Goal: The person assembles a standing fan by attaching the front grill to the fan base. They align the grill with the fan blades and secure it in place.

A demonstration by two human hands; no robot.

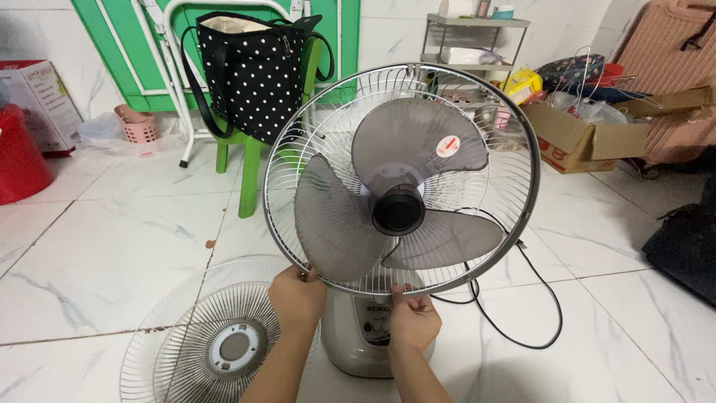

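Head view: front grille (216, 343) already off, lying on floor (112, 254). Our left hand (297, 297) and right hand (412, 319) pinch the rear guard (514, 127) bottom rim, fingers closed; blades (395, 201) still mounted.

A round red-and-white sticker (447, 145) sits on the upper fan blade. An open brown carton (578, 138) stands far right; a red-and-white box (41, 101) leans far left; a yellow packet (522, 83) lies behind the carton.

both hands (298, 295) raised, fingers pinched, forearms extended
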